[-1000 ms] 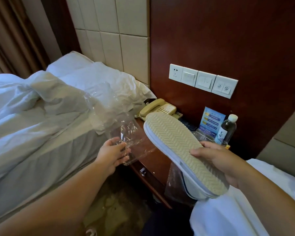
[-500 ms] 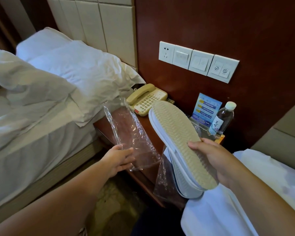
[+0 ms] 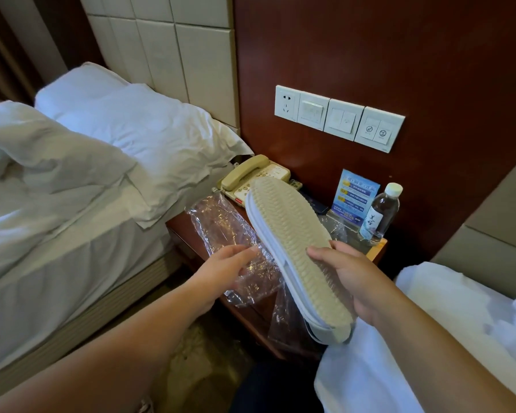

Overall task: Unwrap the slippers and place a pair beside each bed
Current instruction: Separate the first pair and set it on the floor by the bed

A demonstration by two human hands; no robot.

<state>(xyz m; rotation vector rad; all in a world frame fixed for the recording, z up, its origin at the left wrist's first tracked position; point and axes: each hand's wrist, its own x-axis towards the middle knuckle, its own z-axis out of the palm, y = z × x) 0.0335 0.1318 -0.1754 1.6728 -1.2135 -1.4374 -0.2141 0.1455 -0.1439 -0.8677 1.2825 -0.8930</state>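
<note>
Left hand fingers straight; right hand grips slippers

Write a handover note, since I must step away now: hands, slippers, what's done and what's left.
Left hand: open, fingers straight, on or just above the empty plastic wrapper lying on the nightstand.
Right hand: grips the slippers, stacked soles up, above the nightstand.
Done: this pair is unwrapped.
Left: place it beside a bed; the other bed needs a pair too.
</note>
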